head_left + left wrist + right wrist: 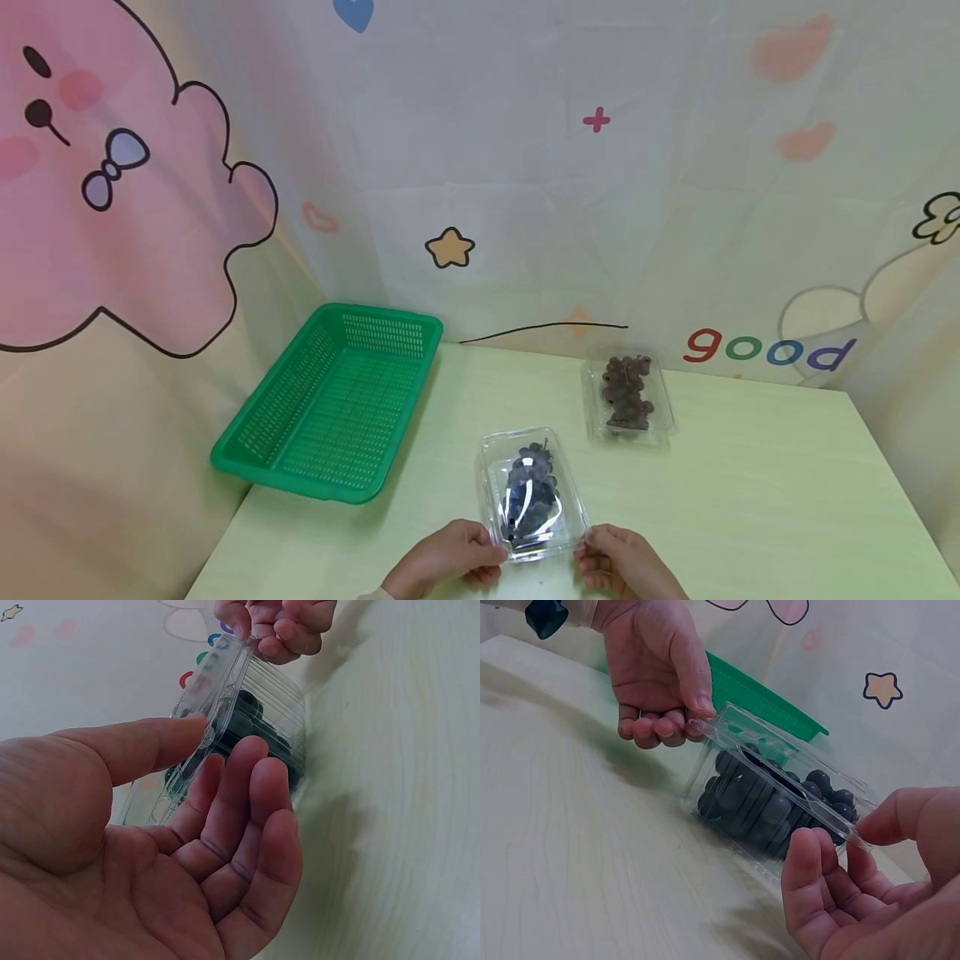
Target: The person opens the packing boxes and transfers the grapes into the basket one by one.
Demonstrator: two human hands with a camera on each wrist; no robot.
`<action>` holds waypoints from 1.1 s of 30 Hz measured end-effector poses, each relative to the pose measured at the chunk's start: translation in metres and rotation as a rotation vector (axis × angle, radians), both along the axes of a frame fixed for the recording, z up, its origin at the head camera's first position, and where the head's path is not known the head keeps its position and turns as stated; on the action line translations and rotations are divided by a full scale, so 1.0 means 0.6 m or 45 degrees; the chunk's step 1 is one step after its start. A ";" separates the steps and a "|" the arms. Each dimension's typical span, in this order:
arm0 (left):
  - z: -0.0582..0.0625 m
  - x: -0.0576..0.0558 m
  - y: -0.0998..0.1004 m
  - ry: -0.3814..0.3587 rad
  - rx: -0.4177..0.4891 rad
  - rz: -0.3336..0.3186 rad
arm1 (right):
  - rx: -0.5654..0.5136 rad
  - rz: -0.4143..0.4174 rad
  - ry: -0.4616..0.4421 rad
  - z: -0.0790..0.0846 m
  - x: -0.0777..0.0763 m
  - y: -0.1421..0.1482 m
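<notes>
A clear plastic clamshell box (491, 467) with a bunch of dark grapes (531, 492) inside lies near the front of the table, its lid down over the fruit. At its near left corner my left hand (457, 554) pinches the rim between thumb and forefinger. My right hand (885, 877) pinches the rim at the near right corner, the other fingers curled beneath. Farther back on the right stands a second clear box (662, 408) holding reddish-brown grapes (628, 392); neither hand touches it.
On the left of the table sits a green plastic basket (300, 483) with slotted walls and nothing in it. A printed curtain (510, 167) hangs behind the table's back edge (780, 384).
</notes>
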State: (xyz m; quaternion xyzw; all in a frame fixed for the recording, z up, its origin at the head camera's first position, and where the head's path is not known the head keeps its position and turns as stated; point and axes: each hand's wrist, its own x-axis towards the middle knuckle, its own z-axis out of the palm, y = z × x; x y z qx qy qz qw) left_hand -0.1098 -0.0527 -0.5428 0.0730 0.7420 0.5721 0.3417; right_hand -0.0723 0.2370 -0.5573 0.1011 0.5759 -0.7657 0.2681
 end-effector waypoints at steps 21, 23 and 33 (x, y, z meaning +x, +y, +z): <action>-0.003 0.006 0.014 0.019 -0.013 -0.048 | -0.067 -0.144 -0.003 0.001 -0.005 0.005; -0.002 0.006 0.015 0.016 -0.021 -0.051 | -0.070 -0.146 0.002 0.003 -0.006 0.005; 0.005 0.004 0.016 0.008 -0.113 0.005 | -0.050 -0.143 0.002 0.007 -0.007 0.005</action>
